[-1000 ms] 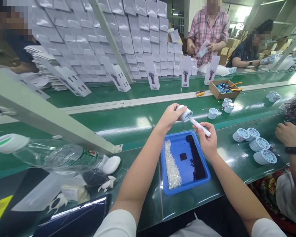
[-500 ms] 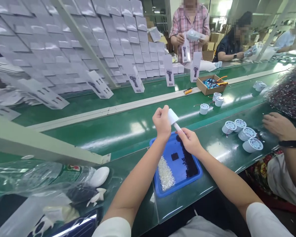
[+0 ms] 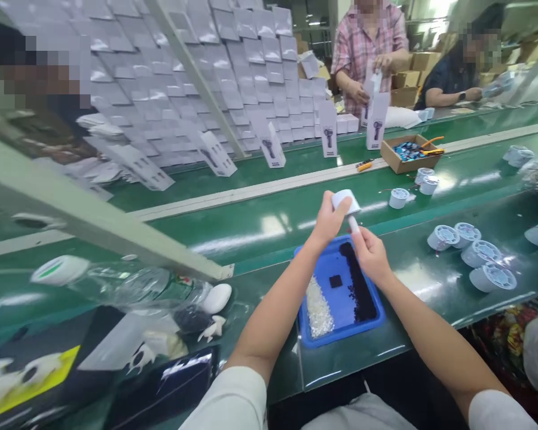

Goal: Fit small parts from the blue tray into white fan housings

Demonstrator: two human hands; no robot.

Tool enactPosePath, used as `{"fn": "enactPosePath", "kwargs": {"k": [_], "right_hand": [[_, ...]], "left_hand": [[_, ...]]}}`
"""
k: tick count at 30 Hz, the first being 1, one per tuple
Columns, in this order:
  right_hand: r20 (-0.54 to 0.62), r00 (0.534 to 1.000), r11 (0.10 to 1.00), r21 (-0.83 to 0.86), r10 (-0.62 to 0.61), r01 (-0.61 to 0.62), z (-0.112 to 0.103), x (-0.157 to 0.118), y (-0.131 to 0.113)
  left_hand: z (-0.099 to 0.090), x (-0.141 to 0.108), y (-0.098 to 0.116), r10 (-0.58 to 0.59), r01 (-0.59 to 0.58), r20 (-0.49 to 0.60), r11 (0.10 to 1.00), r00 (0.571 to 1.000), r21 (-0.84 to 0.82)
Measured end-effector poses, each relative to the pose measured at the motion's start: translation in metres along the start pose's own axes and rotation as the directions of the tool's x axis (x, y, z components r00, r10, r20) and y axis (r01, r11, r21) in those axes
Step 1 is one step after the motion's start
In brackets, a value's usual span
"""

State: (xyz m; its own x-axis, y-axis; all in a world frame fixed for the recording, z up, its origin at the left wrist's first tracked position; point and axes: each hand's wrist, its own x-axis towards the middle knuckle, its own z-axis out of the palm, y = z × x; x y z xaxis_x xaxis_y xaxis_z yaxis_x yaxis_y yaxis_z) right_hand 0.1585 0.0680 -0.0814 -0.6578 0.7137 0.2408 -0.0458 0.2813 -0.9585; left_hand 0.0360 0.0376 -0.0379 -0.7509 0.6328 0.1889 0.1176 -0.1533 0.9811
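The left hand [image 3: 329, 221] grips a round white plastic cup [image 3: 346, 201], up at 12 o'clock from the blue tray [image 3: 314, 343]. The right hand [image 3: 372, 254] pinches a white stick [image 3: 354, 225] just under the cup. In the tray, white beads [image 3: 319, 312] lie at 8 o'clock and black bits [image 3: 363, 301] at 3 o'clock

Both your forearms are reaching forward, converging; your left hand [image 3: 332, 216] is gripping, raised slightly higher; your right hand [image 3: 371, 254] is pinching, fingers curled.
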Motion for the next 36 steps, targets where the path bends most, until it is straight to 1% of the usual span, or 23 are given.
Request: {"fn": "enactPosePath", "kwargs": {"k": [1,2,3,5,6,8,10,11,13,15,17,19,20,22,25,27,28,29,30,31,33,34,36], "right_hand": [[0.034,0.999,0.997,-0.08,-0.012,0.015,-0.003,0.002,0.0],[0.076,0.997,0.988,-0.151,-0.016,0.028,-0.006,0.005,0.001],[0.109,0.994,0.976,-0.213,-0.008,0.031,-0.009,0.008,0.002],[0.104,0.994,0.954,-0.301,0.019,0.013,-0.012,0.014,0.005],[0.085,0.996,0.944,-0.329,0.04,-0.01,-0.013,0.017,0.007],[0.041,0.995,0.915,-0.398,0.095,-0.072,-0.018,0.024,0.011],[0.007,0.985,0.842,-0.521,0.17,-0.141,-0.025,0.031,0.016],[-0.003,0.978,0.782,-0.6,0.209,-0.169,-0.029,0.035,0.018],[0.019,0.962,0.645,-0.746,0.271,-0.167,-0.039,0.043,0.021],[0.051,0.958,0.53,-0.84,0.284,-0.113,-0.047,0.049,0.024],[0.064,0.951,0.509,-0.855,0.302,-0.104,-0.052,0.053,0.027],[0.047,0.943,0.575,-0.802,0.331,-0.161,-0.054,0.056,0.029],[0.028,0.941,0.622,-0.756,0.338,-0.202,-0.054,0.056,0.03],[-0.027,0.942,0.702,-0.66,0.334,-0.268,-0.054,0.058,0.032],[-0.084,0.951,0.767,-0.572,0.297,-0.29,-0.055,0.059,0.032],[-0.101,0.957,0.811,-0.511,0.272,-0.285,-0.056,0.059,0.031],[-0.106,0.959,0.836,-0.471,0.264,-0.282,-0.055,0.06,0.03],[-0.106,0.96,0.859,-0.429,0.259,-0.279,-0.054,0.06,0.028],[-0.104,0.961,0.88,-0.385,0.256,-0.277,-0.053,0.06,0.026],[-0.102,0.962,0.898,-0.344,0.255,-0.275,-0.051,0.061,0.023],[-0.094,0.963,0.923,-0.275,0.253,-0.269,-0.046,0.061,0.016],[-0.098,0.964,0.932,-0.249,0.246,-0.263,-0.044,0.061,0.012],[-0.105,0.968,0.945,-0.215,0.228,-0.247,-0.043,0.06,0.0]], "left_hand": [[-0.005,0.005,0.001,-0.059,0.059,0.065,0.998,0.996,-0.005],[-0.012,0.01,0.003,-0.092,0.093,0.084,0.996,0.992,0.002],[-0.02,0.016,0.004,-0.096,0.093,0.048,0.994,0.994,0.049],[-0.039,0.027,0.003,-0.039,0.061,-0.076,0.95,0.996,0.305],[-0.048,0.03,0.001,-0.017,0.054,-0.081,0.874,0.997,0.482],[-0.063,0.034,-0.007,-0.07,0.039,0.009,0.655,0.998,0.755],[-0.069,0.032,-0.014,-0.156,-0.001,0.095,0.513,0.983,0.858],[-0.069,0.031,-0.016,-0.165,-0.018,0.113,0.491,0.98,0.871],[-0.065,0.028,-0.013,-0.12,-0.049,0.126,0.505,0.985,0.862],[-0.059,0.024,0.003,-0.063,-0.092,0.144,0.511,0.988,0.855],[-0.057,0.018,0.027,0.032,-0.142,0.148,0.53,0.989,0.836],[-0.062,0.005,0.052,0.207,-0.189,0.085,0.562,0.975,0.806],[-0.068,-0.004,0.062,0.304,-0.182,-0.002,0.576,0.953,0.797],[-0.09,-0.027,0.075,0.456,-0.149,-0.15,0.555,0.877,0.819],[-0.142,-0.064,0.076,0.597,0.007,-0.379,0.531,0.707,0.848],[-0.181,-0.086,0.072,0.602,0.178,-0.568,0.583,0.561,0.793],[-0.199,-0.094,0.07,0.566,0.265,-0.651,0.617,0.506,0.741],[-0.214,-0.102,0.069,0.505,0.336,-0.714,0.645,0.486,0.686],[-0.227,-0.108,0.068,0.41,0.39,-0.757,0.675,0.508,0.627],[-0.237,-0.112,0.068,0.29,0.423,-0.776,0.705,0.561,0.569],[-0.248,-0.114,0.07,0.074,0.455,-0.727,0.736,0.682,0.502],[-0.25,-0.113,0.071,0.016,0.464,-0.691,0.73,0.723,0.502],[-0.247,-0.109,0.073,0.016,0.483,-0.665,0.674,0.747,0.558]]}}
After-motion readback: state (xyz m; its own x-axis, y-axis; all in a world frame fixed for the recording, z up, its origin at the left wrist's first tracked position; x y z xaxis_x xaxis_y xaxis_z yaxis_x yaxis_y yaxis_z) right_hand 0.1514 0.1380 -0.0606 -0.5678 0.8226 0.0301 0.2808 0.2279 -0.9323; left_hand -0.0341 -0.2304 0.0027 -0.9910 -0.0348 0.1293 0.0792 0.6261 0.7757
